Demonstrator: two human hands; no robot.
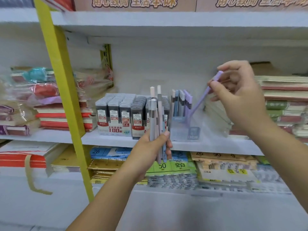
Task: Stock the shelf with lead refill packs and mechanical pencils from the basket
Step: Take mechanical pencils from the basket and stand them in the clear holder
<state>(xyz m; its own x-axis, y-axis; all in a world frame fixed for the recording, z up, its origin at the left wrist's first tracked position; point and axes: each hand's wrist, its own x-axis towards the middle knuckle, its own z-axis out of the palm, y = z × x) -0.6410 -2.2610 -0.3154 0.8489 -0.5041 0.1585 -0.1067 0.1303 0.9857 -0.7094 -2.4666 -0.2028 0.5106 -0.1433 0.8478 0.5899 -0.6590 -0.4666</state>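
Note:
My left hand (150,152) grips a bundle of several mechanical pencils (156,117), grey, pink and blue, held upright in front of the shelf. My right hand (241,92) pinches a single purple mechanical pencil (202,99), tilted with its tip down into a clear display box (183,129) on the white shelf (108,139). Several blue, grey and purple pencils (182,104) stand in the back of that box. Left of it, rows of lead refill packs (120,112) sit in their display trays. The basket is out of view.
Stacks of wrapped notebooks (55,104) lie left of the refills and more stacks (283,100) fill the right. A yellow shelf upright (66,90) slants down the left. Labelled paper packs (175,169) fill the lower shelf. An upper shelf board (166,22) overhangs.

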